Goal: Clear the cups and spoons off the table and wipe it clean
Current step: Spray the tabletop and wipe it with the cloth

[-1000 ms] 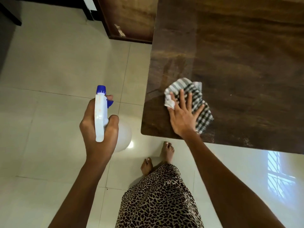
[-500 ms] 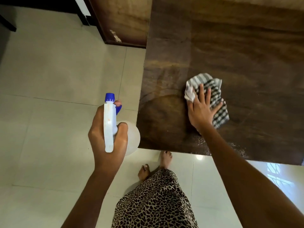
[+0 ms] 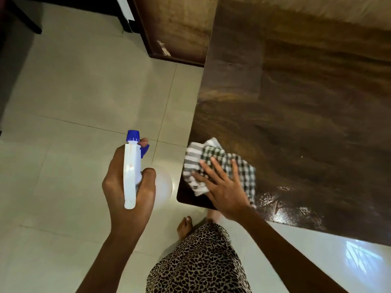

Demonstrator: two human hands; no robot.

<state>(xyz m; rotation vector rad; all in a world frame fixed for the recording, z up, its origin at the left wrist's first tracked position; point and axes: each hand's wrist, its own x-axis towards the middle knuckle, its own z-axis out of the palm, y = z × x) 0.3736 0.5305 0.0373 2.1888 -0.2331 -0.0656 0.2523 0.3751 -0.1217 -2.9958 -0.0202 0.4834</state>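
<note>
Table, head view: filled the right and upper part of the picture, dark glossy wood seen from above, with its near left corner close to the person's body. Bore a checked cloth, crumpled, grey-and-white stripes at one end and dark checks at the other, lying on that near left corner and reaching the left edge. Showed wet streaks, shiny, along the near edge just right of the cloth.

Right hand: lay palm down on the checked cloth, fingers straight and spread, curled round nothing. Pressed the fabric against the wood, with the forearm coming in from the lower right.

Left hand: gripped a spray bottle round its neck, out over the floor tiles, left of the table and apart from it. Had the forefinger laid on the blue trigger and the thumb wrapped round the near side. Pointed the blue nozzle away from the body. Partly covered the pale round bottle body below.

Elsewhere in the same view: leopard-print garment at the bottom, one bare foot on the tiles beside the table corner. Brown wooden panel beyond the far left side of the table. Bright window reflection on the tiles at lower right.
</note>
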